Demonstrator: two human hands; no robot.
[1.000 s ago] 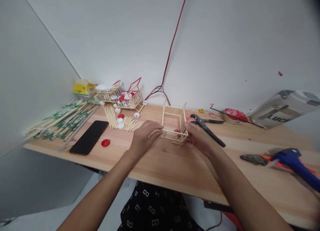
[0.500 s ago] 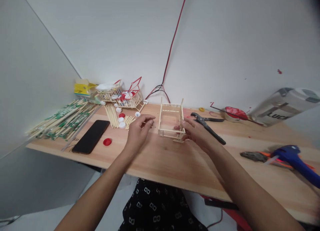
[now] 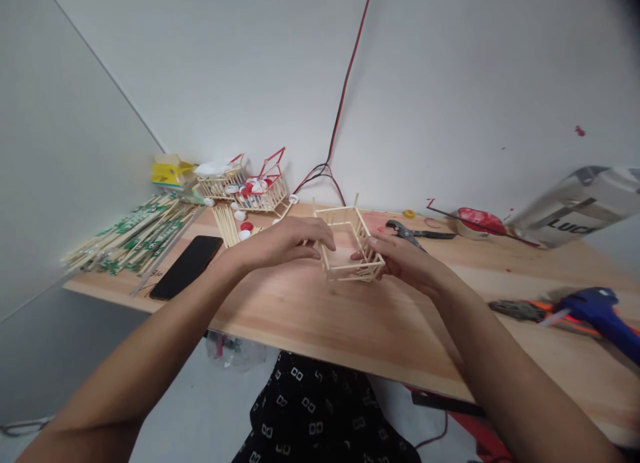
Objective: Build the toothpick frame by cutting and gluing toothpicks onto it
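A small box-shaped frame of thin wooden sticks [image 3: 353, 269] stands on the table before me, turned slightly askew. My right hand [image 3: 407, 259] grips its right side, thumb inside and fingers around the outer sticks. At the left side, my left hand [image 3: 295, 241] reaches over with fingers stretched and thumb apart. Its fingertips overlap the left edge of the frame; whether they touch it I cannot tell. A few loose short sticks lie by the frame's near right corner, partly seen through it.
Left are a black phone [image 3: 186, 268], bundled skewers [image 3: 135, 239], cut sticks [image 3: 226, 226] and bottle caps [image 3: 245, 235]. Behind them stand stick baskets [image 3: 263, 196]. Right lie a black-handled cutter [image 3: 403, 231], pliers [image 3: 517, 309], a blue glue gun [image 3: 593, 309] and a red-stained bowl [image 3: 480, 224].
My left hand has moved right and forward to the frame's left edge, its forearm now covering the red cap. The frame has turned and tilted slightly in my right hand.
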